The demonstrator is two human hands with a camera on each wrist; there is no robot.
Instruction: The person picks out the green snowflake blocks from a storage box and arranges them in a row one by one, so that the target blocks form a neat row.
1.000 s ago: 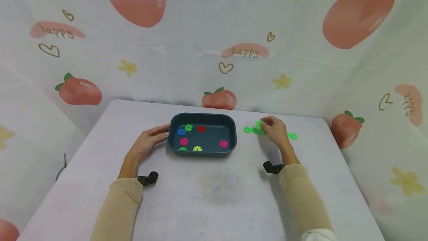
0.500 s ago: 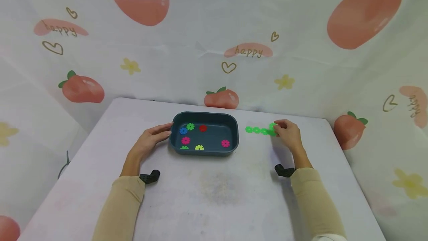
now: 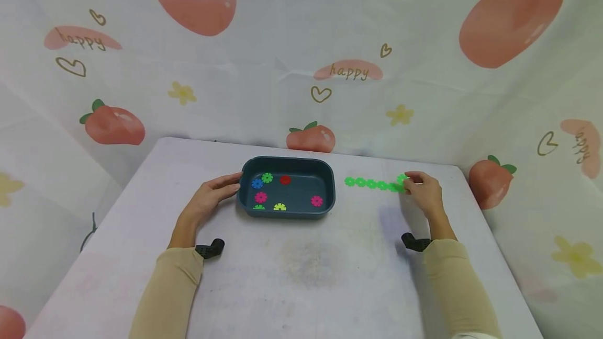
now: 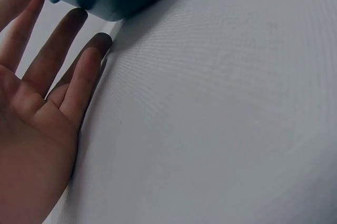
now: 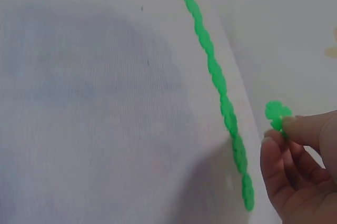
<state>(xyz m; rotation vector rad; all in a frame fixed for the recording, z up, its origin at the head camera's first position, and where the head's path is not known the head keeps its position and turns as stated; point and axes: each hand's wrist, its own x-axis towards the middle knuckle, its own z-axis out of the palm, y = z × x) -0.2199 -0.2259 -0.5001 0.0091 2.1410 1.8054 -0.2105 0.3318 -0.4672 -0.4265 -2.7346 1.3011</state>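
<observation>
My left hand (image 3: 207,204) is at the left end of a dark blue-green plastic tray (image 3: 301,213), its fingers fairly straight and the tips right at the rim. In the left wrist view the tray's outer wall (image 4: 113,2) shows beyond the fingers. My right hand (image 3: 425,195) pinches a green snowflake disc (image 5: 276,110) between thumb and fingers, raised above the table. Beneath and to the left of it, a row of green snowflake discs (image 3: 371,184) lies end to end like a chain; the right wrist view shows this green row (image 5: 217,79) running lengthwise.
Inside the tray lie several loose discs, among them a blue disc (image 3: 257,183), a red disc (image 3: 285,180), a pink disc (image 3: 316,201) and a yellow disc (image 3: 280,206). A patterned cloth (image 3: 264,103) hangs behind the white table (image 3: 301,286).
My right hand has moved right along the green row with the pinched disc, uncovering more of the row's left part. The left hand stays at the tray's left end.
</observation>
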